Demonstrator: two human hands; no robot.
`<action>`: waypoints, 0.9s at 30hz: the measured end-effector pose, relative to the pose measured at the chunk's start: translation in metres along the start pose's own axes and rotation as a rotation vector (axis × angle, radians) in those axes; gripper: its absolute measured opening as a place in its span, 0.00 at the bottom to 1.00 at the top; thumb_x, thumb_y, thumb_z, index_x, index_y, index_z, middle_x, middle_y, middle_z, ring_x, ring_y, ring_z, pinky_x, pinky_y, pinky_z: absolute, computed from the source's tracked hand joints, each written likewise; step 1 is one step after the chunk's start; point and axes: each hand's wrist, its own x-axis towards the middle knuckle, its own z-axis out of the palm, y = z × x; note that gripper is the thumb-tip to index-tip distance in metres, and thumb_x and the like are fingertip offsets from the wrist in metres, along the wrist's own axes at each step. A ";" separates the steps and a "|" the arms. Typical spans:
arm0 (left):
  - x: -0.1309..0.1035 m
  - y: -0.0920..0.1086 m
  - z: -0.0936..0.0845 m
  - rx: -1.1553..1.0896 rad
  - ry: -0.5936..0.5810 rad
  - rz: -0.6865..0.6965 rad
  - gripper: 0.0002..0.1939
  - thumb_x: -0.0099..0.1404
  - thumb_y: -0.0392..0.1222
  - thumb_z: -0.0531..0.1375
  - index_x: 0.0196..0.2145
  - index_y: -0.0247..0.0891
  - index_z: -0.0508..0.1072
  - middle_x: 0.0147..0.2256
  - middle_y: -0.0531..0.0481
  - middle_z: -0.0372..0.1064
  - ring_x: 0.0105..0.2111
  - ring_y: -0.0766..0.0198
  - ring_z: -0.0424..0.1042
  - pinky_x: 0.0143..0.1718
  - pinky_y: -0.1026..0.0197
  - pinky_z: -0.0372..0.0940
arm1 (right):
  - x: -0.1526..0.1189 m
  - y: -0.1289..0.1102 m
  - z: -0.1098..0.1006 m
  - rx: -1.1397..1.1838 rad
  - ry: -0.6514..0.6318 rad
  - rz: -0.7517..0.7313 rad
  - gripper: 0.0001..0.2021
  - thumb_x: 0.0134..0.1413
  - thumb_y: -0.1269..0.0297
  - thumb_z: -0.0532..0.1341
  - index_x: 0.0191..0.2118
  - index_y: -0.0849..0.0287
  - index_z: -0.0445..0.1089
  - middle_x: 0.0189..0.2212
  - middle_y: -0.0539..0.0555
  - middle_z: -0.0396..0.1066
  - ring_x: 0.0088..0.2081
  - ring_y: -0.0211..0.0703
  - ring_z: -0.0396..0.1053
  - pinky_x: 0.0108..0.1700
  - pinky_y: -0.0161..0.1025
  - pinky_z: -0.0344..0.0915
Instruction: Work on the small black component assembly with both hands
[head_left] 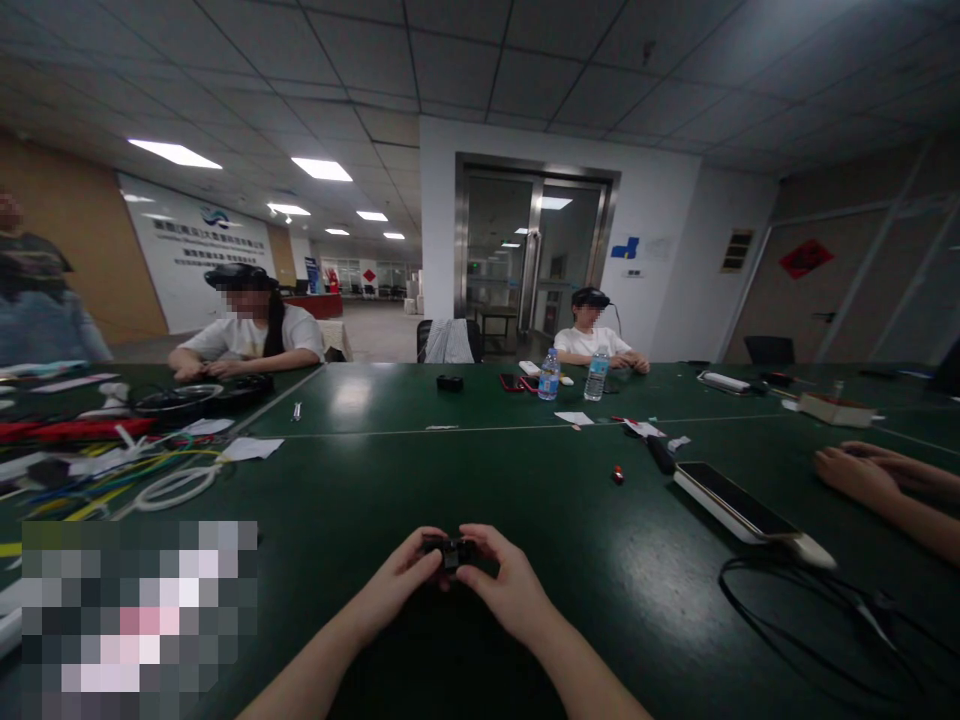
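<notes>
A small black object (451, 554) is held between my two hands, just above the dark green table (360, 500). My left hand (401, 580) grips its left end with thumb and fingers. On the other end, my right hand (504, 577) has its thumb at the near side and its fingers curled over the far side. The fingers hide both ends of the object, and its details are too small to make out.
Cables (176, 487) and papers lie at left. Two bottles (549, 376), a small red item (617, 475), a white device with a dark screen (735, 505) and a black cable (787, 630) are ahead and right. Another person's hands (862, 470) rest at far right; two people sit opposite.
</notes>
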 end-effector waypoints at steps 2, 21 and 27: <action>0.002 0.000 0.001 0.011 0.030 0.000 0.19 0.55 0.55 0.57 0.38 0.39 0.65 0.30 0.52 0.69 0.31 0.61 0.69 0.36 0.57 0.61 | -0.001 -0.001 0.001 -0.015 0.009 -0.003 0.20 0.43 0.69 0.62 0.46 0.51 0.65 0.43 0.49 0.69 0.47 0.45 0.65 0.51 0.45 0.60; 0.008 0.001 0.010 -0.010 0.139 -0.055 0.13 0.52 0.47 0.60 0.31 0.35 0.66 0.22 0.56 0.66 0.22 0.68 0.67 0.26 0.63 0.62 | 0.000 0.002 0.002 -0.088 -0.017 -0.072 0.10 0.45 0.69 0.62 0.37 0.54 0.69 0.37 0.49 0.71 0.42 0.42 0.68 0.47 0.40 0.62; 0.008 0.001 0.007 -0.037 0.116 -0.059 0.15 0.52 0.49 0.60 0.33 0.36 0.65 0.23 0.55 0.68 0.23 0.66 0.68 0.28 0.61 0.62 | 0.000 0.002 0.001 -0.093 -0.022 -0.064 0.03 0.46 0.68 0.61 0.30 0.55 0.69 0.40 0.50 0.70 0.44 0.42 0.67 0.48 0.40 0.60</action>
